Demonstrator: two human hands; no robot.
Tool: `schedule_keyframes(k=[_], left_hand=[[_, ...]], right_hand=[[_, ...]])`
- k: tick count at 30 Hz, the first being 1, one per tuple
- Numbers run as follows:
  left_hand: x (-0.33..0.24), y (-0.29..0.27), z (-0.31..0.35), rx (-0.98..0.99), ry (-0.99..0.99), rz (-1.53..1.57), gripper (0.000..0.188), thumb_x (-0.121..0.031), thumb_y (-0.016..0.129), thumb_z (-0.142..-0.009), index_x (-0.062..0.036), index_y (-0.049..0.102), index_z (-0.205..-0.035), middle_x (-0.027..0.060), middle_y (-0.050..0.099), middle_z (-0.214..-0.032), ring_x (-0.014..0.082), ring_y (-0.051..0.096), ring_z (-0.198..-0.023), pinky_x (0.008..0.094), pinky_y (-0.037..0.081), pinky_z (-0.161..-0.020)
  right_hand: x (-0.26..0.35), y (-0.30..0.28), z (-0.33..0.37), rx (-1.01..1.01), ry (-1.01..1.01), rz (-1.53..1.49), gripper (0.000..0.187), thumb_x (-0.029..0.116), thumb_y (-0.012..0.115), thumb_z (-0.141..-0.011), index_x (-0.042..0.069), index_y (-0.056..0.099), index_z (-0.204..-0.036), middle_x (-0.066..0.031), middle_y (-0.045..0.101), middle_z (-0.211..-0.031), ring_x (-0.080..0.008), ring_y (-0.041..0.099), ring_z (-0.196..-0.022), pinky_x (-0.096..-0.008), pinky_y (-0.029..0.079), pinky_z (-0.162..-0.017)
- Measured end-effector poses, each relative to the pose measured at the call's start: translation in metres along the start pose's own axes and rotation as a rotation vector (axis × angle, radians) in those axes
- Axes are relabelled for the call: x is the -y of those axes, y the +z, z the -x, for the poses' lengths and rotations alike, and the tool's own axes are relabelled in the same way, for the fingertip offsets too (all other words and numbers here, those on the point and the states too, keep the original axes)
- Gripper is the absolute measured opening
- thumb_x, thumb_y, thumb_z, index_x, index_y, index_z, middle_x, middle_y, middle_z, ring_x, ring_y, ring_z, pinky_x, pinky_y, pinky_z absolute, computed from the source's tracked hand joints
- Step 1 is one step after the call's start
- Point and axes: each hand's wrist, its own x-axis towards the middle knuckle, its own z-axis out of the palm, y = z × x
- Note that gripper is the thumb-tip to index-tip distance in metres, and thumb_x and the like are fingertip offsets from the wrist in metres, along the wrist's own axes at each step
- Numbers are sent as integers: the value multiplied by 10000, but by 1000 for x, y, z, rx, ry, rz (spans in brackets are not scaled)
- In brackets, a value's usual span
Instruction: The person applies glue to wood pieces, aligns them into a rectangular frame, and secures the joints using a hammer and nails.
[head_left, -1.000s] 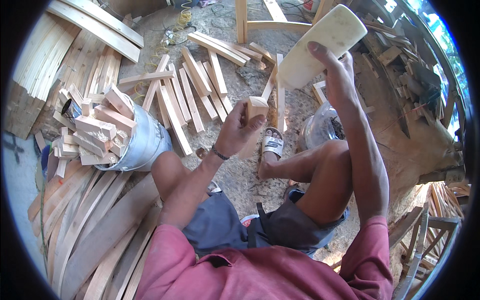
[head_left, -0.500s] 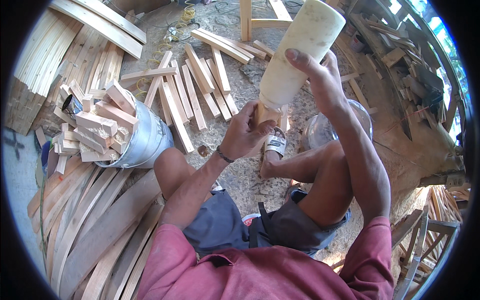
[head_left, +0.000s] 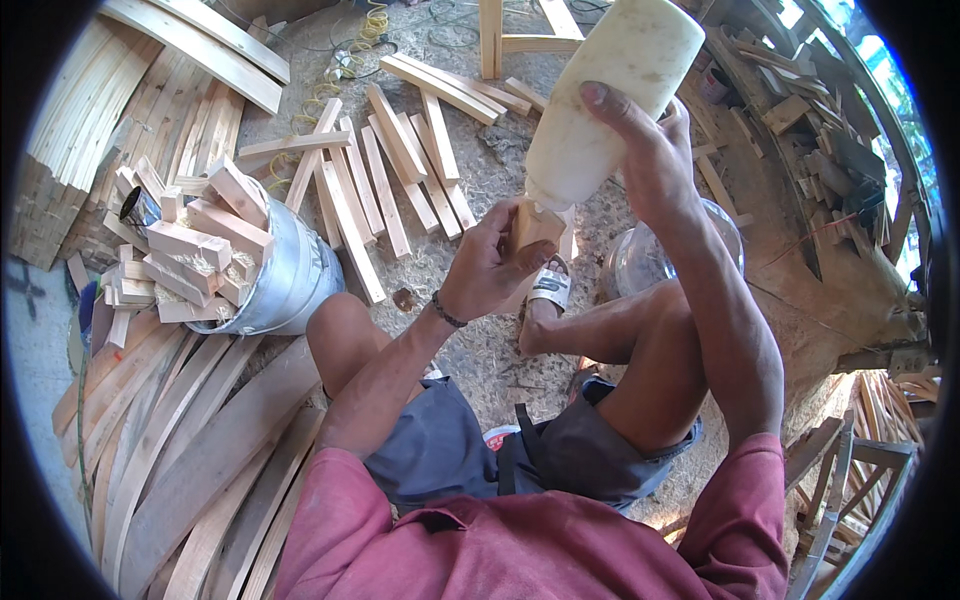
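Note:
My right hand (head_left: 655, 150) is wrapped round a large off-white plastic bottle (head_left: 610, 90), tipped with its narrow end down and to the left. Below that end, my left hand (head_left: 490, 265) grips a short block of pale wood (head_left: 532, 226), its upper end facing the bottle. The bottle's tip is at the block's top end; whether they touch I cannot tell. My left fingers cover part of the block. Just beneath the block is my sandalled foot (head_left: 548, 295).
At left, a metal bucket (head_left: 305, 290) overflows with wood blocks (head_left: 190, 245). Loose wood strips (head_left: 385, 185) lie on the floor ahead. Long boards (head_left: 215, 440) rest at lower left, more planks (head_left: 90, 120) behind. A clear round container (head_left: 640, 265) stands by my right knee.
The bottle has shifted slightly up and to the right with my right hand, its tip lifting a little from the block. My left hand stays nearly still.

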Motion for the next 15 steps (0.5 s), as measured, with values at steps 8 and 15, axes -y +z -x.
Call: schedule_keyframes(k=[8, 15], left_hand=[[-1, 3, -1, 13, 8, 56, 472, -213, 687, -987, 19, 475, -1339, 92, 656, -1175, 146, 667, -1081, 294, 546, -924], [-4, 4, 1, 16, 0, 41, 452, -200, 685, -988, 16, 482, -1330, 87, 666, -1154, 138, 666, -1080, 292, 545, -922]], right_hand=[[-1, -2, -2, 7, -17, -13, 432, 263, 798, -852, -47, 680, -1129, -145, 744, -985, -216, 743, -869, -350, 604, -789], [2, -5, -2, 6, -25, 32, 429, 276, 795, -851, -41, 689, -1120, -143, 746, -975, -213, 745, -872, -347, 602, -795]])
